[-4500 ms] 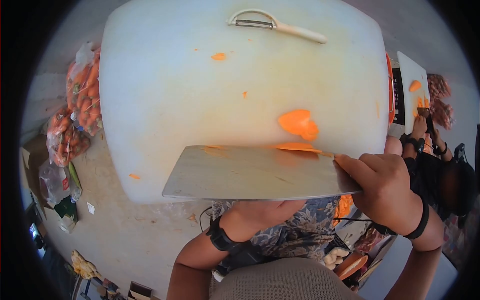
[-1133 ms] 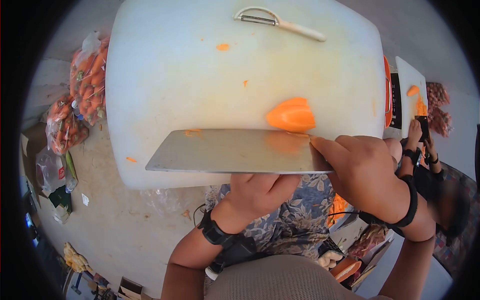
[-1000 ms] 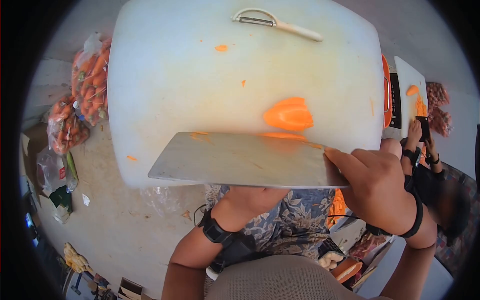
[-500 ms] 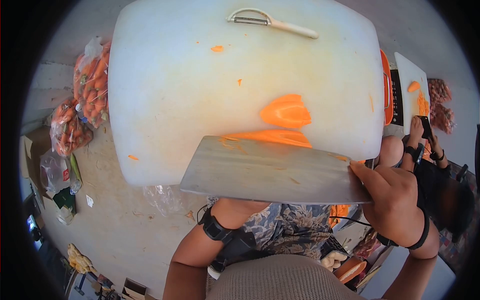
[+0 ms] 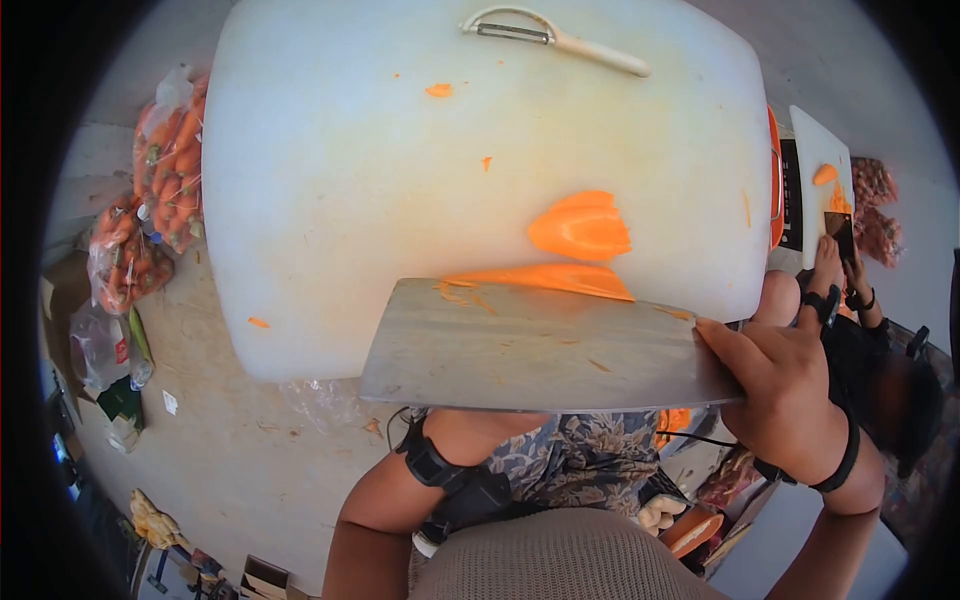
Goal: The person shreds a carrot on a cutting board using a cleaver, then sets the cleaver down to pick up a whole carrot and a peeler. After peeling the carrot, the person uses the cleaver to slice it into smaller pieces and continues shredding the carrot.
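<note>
My right hand (image 5: 785, 385) is closed round the handle end of a broad cleaver (image 5: 520, 350), thumb or finger against the blade. The blade lies across the near edge of the white cutting board (image 5: 350, 180), its flat face showing orange scraps. Just past its far edge a carrot piece (image 5: 560, 276) shows, partly covered by the blade. Farther up the board rests another cut carrot piece (image 5: 580, 225), apart from the cleaver. Of my left hand (image 5: 490, 424) only the wrist end shows; its fingers are hidden behind the blade. A white peeler (image 5: 560, 42) lies at the far side.
Bags of carrots (image 5: 170, 170) stand left of the board. On the right, a co-worker's hand (image 5: 828, 265) holds a dark blade over a second board (image 5: 812, 150) with cut carrot. An orange container (image 5: 775, 180) shows beside my board. Small carrot scraps (image 5: 438, 90) dot the surface.
The view has shifted slightly; the cleaver and my right hand keep nearly the same place over the board. The co-worker's blade has turned and moved farther onto their board.
</note>
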Demonstrator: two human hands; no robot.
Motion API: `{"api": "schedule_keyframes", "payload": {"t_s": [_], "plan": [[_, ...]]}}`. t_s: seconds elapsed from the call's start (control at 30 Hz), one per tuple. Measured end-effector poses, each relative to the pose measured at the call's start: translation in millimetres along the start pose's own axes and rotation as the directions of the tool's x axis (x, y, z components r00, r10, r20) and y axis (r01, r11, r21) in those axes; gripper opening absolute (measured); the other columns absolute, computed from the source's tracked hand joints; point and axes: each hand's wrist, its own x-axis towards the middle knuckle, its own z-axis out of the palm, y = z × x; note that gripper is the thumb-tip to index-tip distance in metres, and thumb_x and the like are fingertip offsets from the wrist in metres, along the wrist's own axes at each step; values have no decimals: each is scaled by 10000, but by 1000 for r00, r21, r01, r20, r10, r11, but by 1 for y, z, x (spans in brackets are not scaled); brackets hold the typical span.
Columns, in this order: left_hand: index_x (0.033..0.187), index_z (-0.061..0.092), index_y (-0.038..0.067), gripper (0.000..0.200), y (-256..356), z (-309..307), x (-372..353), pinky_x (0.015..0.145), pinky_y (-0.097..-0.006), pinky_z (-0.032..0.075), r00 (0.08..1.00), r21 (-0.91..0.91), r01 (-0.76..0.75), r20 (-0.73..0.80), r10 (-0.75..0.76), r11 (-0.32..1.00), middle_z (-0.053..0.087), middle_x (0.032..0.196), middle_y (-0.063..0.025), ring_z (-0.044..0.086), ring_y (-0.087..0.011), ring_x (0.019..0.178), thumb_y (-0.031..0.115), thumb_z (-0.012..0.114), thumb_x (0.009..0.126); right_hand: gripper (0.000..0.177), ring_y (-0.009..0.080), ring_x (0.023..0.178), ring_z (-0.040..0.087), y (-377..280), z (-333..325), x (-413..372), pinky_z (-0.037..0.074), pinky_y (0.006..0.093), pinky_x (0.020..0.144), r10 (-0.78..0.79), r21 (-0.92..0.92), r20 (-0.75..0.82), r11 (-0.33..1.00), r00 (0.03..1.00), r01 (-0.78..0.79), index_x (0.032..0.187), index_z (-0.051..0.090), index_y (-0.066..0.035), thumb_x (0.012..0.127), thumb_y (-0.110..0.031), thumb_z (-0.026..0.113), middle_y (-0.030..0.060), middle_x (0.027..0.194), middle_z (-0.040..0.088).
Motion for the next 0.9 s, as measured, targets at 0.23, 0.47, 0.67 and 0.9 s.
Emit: {"api": "schedule_keyframes", "payload": {"t_s": [0.23, 0.47, 0.67, 0.9], "plan": [[1156, 658, 93, 320, 12, 2, 16, 879, -393, 504, 994, -86, -43, -104, 34, 995, 658, 1136, -86, 623, -267, 1022, 209, 690, 859, 551, 235, 558, 576, 4, 2, 17, 432, 359, 495, -34, 62, 58, 998, 998, 31, 1081, 630, -19, 534, -30, 693, 51, 680, 528], [1125, 670, 89, 284, 23, -5, 29, 862, -381, 509, 989, -150, -63, -138, 42, 987, 662, 1109, -89, 629, -261, 993, 175, 685, 854, 564, 263, 571, 588, 2, 4, 32, 447, 375, 502, -38, 104, 105, 994, 994, 27, 1083, 629, -27, 524, -36, 705, 65, 693, 545], [1052, 687, -1, 241, 33, -20, 48, 827, -375, 521, 948, -42, -210, -252, 193, 977, 687, 1039, -127, 658, -275, 928, 38, 719, 816, 247, 271, 554, 592, -3, 21, 52, 465, 383, 508, -64, 94, 15, 994, 998, 63, 886, 580, -62, 652, -39, 657, 66, 641, 543], [817, 704, 61, 155, 36, -18, 54, 833, -364, 522, 893, 195, -240, -341, 295, 951, 663, 1028, -56, 606, -257, 974, 11, 713, 670, 167, 288, 555, 597, 1, 44, 64, 472, 391, 511, -76, 148, -76, 985, 994, 87, 843, 545, -64, 701, -50, 631, 84, 617, 556]]}}
